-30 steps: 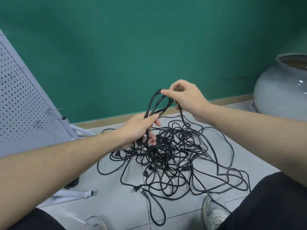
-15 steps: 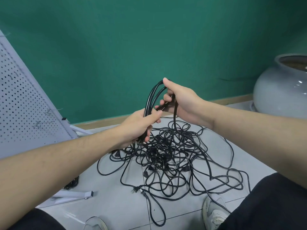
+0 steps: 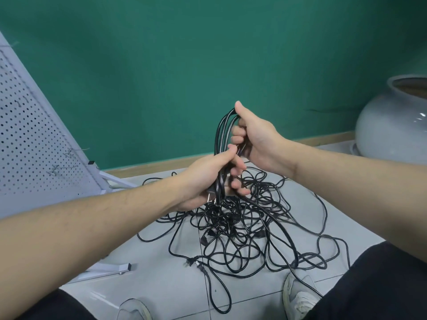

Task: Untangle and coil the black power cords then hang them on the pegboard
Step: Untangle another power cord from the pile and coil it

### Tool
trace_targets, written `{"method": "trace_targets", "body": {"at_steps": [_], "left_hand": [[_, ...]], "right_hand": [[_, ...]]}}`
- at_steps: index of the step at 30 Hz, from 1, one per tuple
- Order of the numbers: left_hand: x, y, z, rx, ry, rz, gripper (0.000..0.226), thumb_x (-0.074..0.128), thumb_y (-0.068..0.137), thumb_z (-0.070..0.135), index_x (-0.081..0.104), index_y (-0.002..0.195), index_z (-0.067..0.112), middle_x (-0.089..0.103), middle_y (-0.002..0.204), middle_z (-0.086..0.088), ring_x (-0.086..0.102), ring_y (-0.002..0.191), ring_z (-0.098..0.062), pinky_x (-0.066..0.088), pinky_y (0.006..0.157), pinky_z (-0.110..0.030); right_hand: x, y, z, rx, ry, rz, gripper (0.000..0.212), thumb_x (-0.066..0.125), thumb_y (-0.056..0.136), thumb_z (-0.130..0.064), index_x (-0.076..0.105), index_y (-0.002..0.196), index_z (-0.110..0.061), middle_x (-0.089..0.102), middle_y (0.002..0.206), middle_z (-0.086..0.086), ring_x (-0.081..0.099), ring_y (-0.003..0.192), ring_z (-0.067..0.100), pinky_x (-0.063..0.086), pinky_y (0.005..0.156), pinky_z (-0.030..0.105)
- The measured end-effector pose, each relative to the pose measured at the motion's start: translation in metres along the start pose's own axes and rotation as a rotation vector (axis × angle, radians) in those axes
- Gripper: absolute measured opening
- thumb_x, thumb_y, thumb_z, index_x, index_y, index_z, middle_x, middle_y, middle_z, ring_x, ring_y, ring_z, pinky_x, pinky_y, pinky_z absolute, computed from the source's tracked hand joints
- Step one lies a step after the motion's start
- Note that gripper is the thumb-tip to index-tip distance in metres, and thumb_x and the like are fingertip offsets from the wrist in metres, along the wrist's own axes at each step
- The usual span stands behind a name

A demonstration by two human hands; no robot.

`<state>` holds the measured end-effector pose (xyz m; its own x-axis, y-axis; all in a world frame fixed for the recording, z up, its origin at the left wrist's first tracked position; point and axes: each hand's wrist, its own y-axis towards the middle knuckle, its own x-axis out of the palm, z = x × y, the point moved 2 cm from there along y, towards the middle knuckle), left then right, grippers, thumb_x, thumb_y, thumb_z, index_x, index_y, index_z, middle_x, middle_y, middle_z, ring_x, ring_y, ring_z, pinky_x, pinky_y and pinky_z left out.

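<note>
A tangled heap of black power cords (image 3: 240, 229) lies on the grey tiled floor in front of me. Above it I hold a partly coiled black cord (image 3: 220, 135) upright, its loops standing between my hands. My left hand (image 3: 208, 179) grips the lower end of the loops, with a plug's prongs showing under the palm. My right hand (image 3: 254, 139) grips the top of the loops, thumb up. A strand runs from the coil down into the heap. The white pegboard (image 3: 30, 139) leans at the left, with metal hooks on it.
A large grey ceramic pot (image 3: 392, 125) stands at the right by the green wall. The pegboard's white metal foot (image 3: 111, 270) lies on the floor at the lower left. My shoes (image 3: 298, 299) and dark-trousered knees frame the heap; loose plugs (image 3: 191, 263) lie near them.
My right hand has brought another loop over and closed on the top of the coil. My left hand has tightened on the lower end. The coil stands more upright and the hands are closer together.
</note>
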<state>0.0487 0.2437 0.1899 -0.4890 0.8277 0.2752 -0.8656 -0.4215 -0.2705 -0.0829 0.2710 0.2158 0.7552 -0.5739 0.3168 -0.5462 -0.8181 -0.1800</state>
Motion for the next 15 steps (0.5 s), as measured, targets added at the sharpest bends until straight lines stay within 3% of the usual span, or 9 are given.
{"method": "trace_targets", "body": {"at_steps": [3,6,9,11,13,15], "left_hand": [[-0.004,0.004,-0.003,0.052,0.0,0.064,0.038,0.047,0.107,0.037,0.058,0.081,0.01,0.04,0.064,0.002,0.039,0.051,-0.013,0.063,0.07,-0.04],[-0.015,0.011,0.001,0.144,-0.018,0.192,0.038,0.05,0.106,0.038,0.059,0.082,0.011,0.041,0.062,0.003,0.041,0.049,-0.013,0.058,0.068,-0.04],[-0.029,0.016,0.011,0.226,-0.031,0.342,0.037,0.05,0.106,0.042,0.06,0.084,0.014,0.04,0.066,0.003,0.044,0.047,-0.014,0.049,0.056,-0.032],[-0.038,0.016,0.018,0.278,0.004,0.423,0.036,0.049,0.107,0.043,0.061,0.085,0.016,0.04,0.066,0.005,0.041,0.048,-0.012,0.043,0.05,-0.027],[-0.047,0.016,0.026,0.31,0.023,0.473,0.037,0.048,0.107,0.044,0.062,0.084,0.019,0.041,0.065,0.006,0.038,0.051,-0.012,0.04,0.051,-0.027],[-0.056,0.016,0.029,0.323,0.092,0.513,0.041,0.048,0.106,0.048,0.067,0.077,0.025,0.042,0.065,0.009,0.036,0.056,-0.012,0.04,0.064,-0.031]], "right_hand": [[-0.004,0.0,0.003,0.053,-0.07,-0.067,0.052,0.042,0.098,-0.067,0.046,0.078,-0.019,0.06,0.072,0.003,0.059,0.058,0.021,0.05,0.063,0.032],[-0.007,-0.01,0.013,0.227,-0.182,-0.324,0.074,0.022,0.093,-0.081,0.051,0.104,-0.014,0.059,0.082,0.007,0.061,0.066,0.025,0.054,0.072,0.036],[-0.008,-0.015,0.025,0.335,-0.358,-0.511,0.074,0.025,0.091,-0.082,0.054,0.118,-0.019,0.062,0.082,0.004,0.064,0.079,0.028,0.05,0.087,0.042],[-0.01,-0.015,0.029,0.387,-0.497,-0.506,0.063,0.035,0.095,-0.074,0.051,0.127,-0.022,0.063,0.085,0.007,0.065,0.076,0.026,0.056,0.077,0.039],[-0.015,-0.016,0.032,0.441,-0.672,-0.517,0.045,0.046,0.099,-0.061,0.053,0.112,-0.019,0.056,0.077,0.003,0.057,0.063,0.017,0.053,0.062,0.03],[-0.019,-0.018,0.034,0.468,-0.8,-0.573,0.032,0.052,0.102,-0.048,0.051,0.093,-0.018,0.045,0.064,-0.004,0.045,0.053,0.011,0.042,0.053,0.023]]}}
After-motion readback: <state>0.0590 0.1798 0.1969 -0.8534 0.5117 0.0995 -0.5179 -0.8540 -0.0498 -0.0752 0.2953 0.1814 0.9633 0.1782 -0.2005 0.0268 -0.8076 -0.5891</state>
